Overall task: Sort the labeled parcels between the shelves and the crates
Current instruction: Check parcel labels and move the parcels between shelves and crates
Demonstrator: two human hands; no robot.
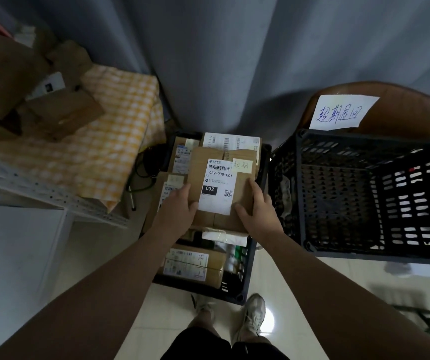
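Head view: pick-up step — left hand (180,203) and right hand (256,206) clasp the labelled parcel (219,183) by its sides, over the packed middle crate (245,289); next, probably carry it right into the empty crate (364,141).

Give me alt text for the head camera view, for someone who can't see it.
A left hand and right hand hold a labelled cardboard parcel over a black crate full of parcels. A second black crate, paper sign behind it, stands at right; a shelf with boxes on checked cloth at left.
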